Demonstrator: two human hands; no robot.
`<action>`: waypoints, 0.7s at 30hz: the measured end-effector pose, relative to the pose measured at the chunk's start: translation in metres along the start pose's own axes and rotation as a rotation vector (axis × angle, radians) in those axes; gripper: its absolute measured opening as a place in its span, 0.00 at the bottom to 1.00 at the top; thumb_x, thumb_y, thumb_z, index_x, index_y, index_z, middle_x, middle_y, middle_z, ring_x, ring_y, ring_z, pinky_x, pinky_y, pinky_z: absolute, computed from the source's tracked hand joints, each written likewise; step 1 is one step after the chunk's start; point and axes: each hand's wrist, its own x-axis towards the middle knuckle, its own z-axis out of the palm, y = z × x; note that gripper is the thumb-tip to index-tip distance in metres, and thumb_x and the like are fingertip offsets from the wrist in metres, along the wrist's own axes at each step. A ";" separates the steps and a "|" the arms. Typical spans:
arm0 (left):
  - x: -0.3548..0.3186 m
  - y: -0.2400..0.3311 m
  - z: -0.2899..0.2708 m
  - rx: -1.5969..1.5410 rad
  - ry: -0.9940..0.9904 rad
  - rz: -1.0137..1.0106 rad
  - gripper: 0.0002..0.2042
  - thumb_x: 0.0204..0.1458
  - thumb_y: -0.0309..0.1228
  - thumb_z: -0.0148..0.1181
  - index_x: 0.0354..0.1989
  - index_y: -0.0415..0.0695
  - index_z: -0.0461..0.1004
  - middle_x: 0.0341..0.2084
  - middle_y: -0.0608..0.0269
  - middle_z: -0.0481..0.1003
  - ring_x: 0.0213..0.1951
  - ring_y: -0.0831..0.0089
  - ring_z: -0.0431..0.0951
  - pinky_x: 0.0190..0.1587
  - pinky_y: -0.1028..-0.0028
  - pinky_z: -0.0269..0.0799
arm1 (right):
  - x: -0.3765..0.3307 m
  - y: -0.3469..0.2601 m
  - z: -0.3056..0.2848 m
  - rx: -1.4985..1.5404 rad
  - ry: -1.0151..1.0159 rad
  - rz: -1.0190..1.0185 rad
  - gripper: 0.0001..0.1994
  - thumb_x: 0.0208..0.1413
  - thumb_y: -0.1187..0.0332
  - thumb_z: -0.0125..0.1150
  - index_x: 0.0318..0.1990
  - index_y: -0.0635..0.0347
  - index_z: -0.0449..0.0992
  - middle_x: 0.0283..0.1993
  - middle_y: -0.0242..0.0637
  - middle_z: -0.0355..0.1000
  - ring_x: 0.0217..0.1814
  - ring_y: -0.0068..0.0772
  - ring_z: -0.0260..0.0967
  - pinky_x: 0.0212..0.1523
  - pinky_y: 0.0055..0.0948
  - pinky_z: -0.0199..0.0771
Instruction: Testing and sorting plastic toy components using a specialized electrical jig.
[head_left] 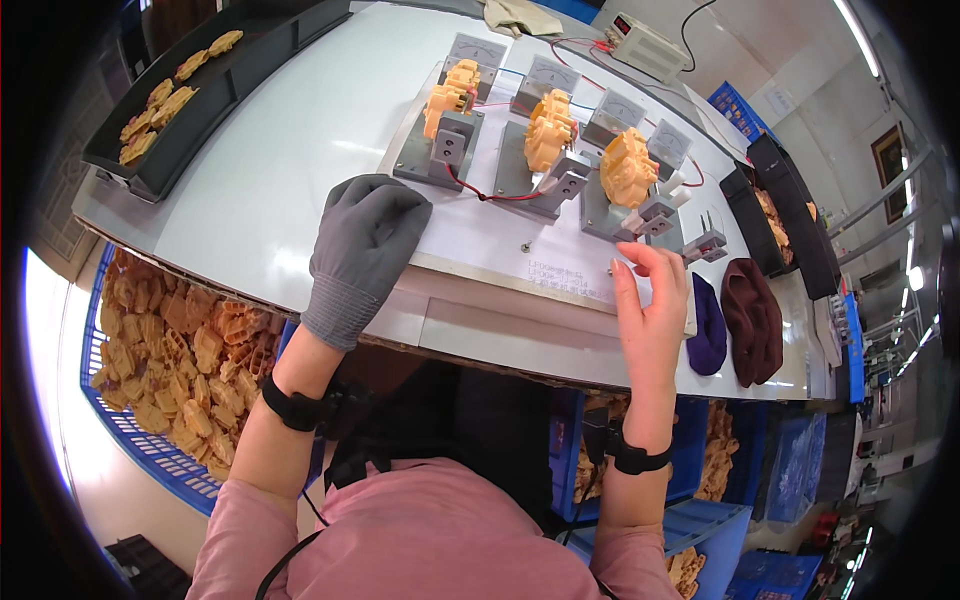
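Three orange plastic parts sat clamped in grey metal fixtures in a row on a pale base plate, toward the far side of the white tabletop. Rightmost orange part was round-ish w/ ribbed, toothed edges, tilted in its fixture; the middle part and left part looked alike. Red wires ran btwn the fixtures, small grey meters behind each.

Right hand, bare, stood just in front of the rightmost fixture: fingers loosely apart and curled, tips at a small white piece on the plate's near-right edge. Couldn't tell if it actually gripped anything.

Left hand, in a grey glove, lay knuckles-up on the plate's near-left corner, fingers curled under, holding nothing visible.

Blue crate of orange parts sat below the tabletop at left; black tray w/ a few more at far left. Two dark cloth items, purple and maroon, lay right of the right hand.
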 end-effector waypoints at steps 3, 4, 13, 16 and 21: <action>0.000 0.001 0.000 0.002 -0.002 -0.011 0.06 0.55 0.29 0.62 0.37 0.40 0.79 0.40 0.61 0.76 0.48 0.62 0.72 0.53 0.68 0.68 | 0.001 -0.018 0.019 0.100 -0.114 -0.076 0.08 0.57 0.70 0.65 0.43 0.54 0.78 0.40 0.33 0.73 0.45 0.37 0.70 0.49 0.36 0.63; 0.001 0.002 0.000 0.002 -0.004 -0.004 0.06 0.55 0.29 0.62 0.37 0.40 0.79 0.40 0.61 0.76 0.48 0.62 0.72 0.53 0.68 0.68 | 0.002 -0.023 0.026 0.099 -0.108 -0.073 0.08 0.57 0.70 0.65 0.43 0.54 0.78 0.40 0.33 0.73 0.45 0.37 0.70 0.49 0.36 0.63; 0.001 0.002 -0.001 -0.003 -0.023 -0.019 0.06 0.55 0.29 0.62 0.37 0.40 0.79 0.40 0.61 0.76 0.48 0.63 0.72 0.54 0.68 0.68 | 0.008 -0.033 0.052 0.087 -0.132 -0.145 0.04 0.56 0.69 0.66 0.39 0.52 0.79 0.36 0.29 0.71 0.42 0.35 0.69 0.45 0.36 0.63; 0.001 0.002 0.000 0.000 -0.025 -0.017 0.06 0.54 0.28 0.62 0.37 0.40 0.79 0.40 0.61 0.76 0.48 0.63 0.72 0.53 0.68 0.68 | 0.007 -0.030 0.054 0.075 -0.099 -0.165 0.04 0.55 0.69 0.67 0.37 0.52 0.79 0.36 0.28 0.71 0.41 0.35 0.69 0.44 0.36 0.63; 0.001 0.003 -0.001 0.006 -0.018 -0.021 0.06 0.55 0.28 0.62 0.37 0.40 0.79 0.41 0.61 0.76 0.48 0.63 0.72 0.53 0.68 0.69 | 0.008 -0.030 0.057 0.059 -0.063 -0.192 0.04 0.54 0.70 0.67 0.36 0.52 0.79 0.35 0.28 0.71 0.40 0.34 0.70 0.43 0.35 0.64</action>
